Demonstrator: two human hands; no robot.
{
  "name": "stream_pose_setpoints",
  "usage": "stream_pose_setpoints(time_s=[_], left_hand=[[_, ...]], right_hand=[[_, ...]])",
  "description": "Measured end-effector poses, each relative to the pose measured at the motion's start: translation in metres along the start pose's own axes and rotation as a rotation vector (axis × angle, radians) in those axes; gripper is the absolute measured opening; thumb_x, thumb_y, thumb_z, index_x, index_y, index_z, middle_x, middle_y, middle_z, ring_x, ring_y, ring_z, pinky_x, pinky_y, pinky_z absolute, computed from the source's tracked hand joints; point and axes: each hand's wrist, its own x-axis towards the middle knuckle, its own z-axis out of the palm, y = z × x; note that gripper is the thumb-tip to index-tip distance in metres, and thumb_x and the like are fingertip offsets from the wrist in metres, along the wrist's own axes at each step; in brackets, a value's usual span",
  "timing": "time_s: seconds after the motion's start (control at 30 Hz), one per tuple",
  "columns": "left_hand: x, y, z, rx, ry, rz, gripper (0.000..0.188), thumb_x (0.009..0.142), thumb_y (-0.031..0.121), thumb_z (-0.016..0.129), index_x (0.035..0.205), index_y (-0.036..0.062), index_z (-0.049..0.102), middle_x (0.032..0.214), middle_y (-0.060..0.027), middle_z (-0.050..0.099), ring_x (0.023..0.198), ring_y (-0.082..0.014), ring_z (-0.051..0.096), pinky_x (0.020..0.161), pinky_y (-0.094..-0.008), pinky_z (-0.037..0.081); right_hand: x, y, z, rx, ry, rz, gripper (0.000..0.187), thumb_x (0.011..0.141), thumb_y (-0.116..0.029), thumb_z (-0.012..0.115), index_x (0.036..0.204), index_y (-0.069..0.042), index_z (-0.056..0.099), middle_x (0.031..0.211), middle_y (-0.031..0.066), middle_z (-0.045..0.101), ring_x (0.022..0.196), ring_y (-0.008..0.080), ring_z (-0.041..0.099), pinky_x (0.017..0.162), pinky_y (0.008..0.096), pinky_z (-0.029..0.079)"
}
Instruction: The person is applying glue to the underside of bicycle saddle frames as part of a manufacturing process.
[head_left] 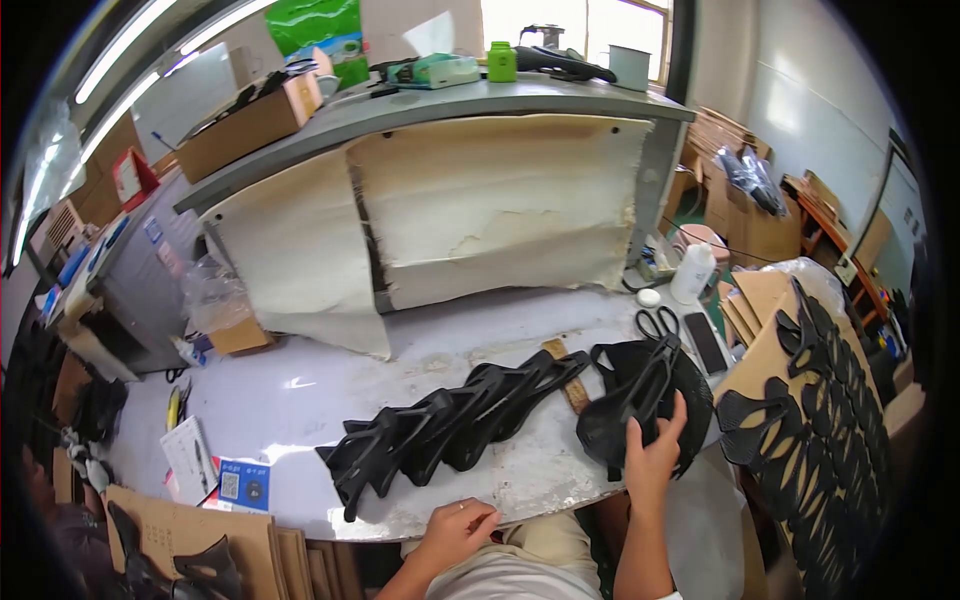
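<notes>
My right hand (652,455) grips a stack of black cut-out fabric pieces (640,395) at the right of the worn white table (420,350). A long overlapping row of black cut-out pieces (450,420) lies fanned across the table's middle, from lower left to upper right. At the table's front edge rests my left hand (458,530), fingers curled, holding nothing, just below that row. A thin wooden strip (570,385) lies between the row and the held stack.
Black scissors (657,322), a dark phone (706,342) and a white bottle (692,272) sit at the right. A cardboard sheet with more black pieces (820,420) leans far right. Papers (215,470) lie front left. A raised shelf (440,100) holds boxes.
</notes>
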Motion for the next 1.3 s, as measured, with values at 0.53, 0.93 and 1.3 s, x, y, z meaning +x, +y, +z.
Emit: stream_pose_setpoints(time_s=[0.53, 0.93, 1.3], left_hand=[[-0.05, 0.126, -0.067, -0.047, 0.513, -0.062, 0.118, 0.08, 0.033, 0.083, 0.156, -0.0036, 0.002, 0.152, -0.0289, 0.03, 0.134, -0.0369, 0.042, 0.11, -0.0421, 0.035], [-0.072, 0.138, -0.117, -0.167, 0.92, 0.07, 0.088, 0.083, 0.01, 0.079, 0.152, 0.0012, 0.026, 0.133, -0.0164, 0.052, 0.121, -0.0197, 0.055, 0.104, -0.033, 0.043], [-0.036, 0.138, -0.221, 0.066, 1.066, 0.208, 0.065, 0.085, 0.008, 0.076, 0.14, -0.0025, 0.043, 0.128, -0.0131, 0.063, 0.111, -0.0184, 0.062, 0.099, -0.0325, 0.048]], right_hand=[[-0.135, -0.08, 0.018, 0.236, -0.822, -0.912, 0.076, 0.083, -0.017, 0.079, 0.14, 0.007, 0.036, 0.099, 0.023, 0.066, 0.073, 0.0423, 0.064, 0.068, 0.0466, 0.052], [-0.161, -0.095, 0.049, 0.661, -1.15, -0.951, 0.094, 0.084, -0.003, 0.075, 0.152, 0.003, 0.011, 0.131, 0.0323, 0.051, 0.11, 0.0441, 0.059, 0.095, 0.0508, 0.049], [-0.153, -0.015, 0.065, 0.609, -1.085, -0.425, 0.084, 0.088, -0.003, 0.07, 0.152, 0.001, 0.016, 0.129, 0.0205, 0.054, 0.106, 0.0268, 0.06, 0.09, 0.0384, 0.051]])
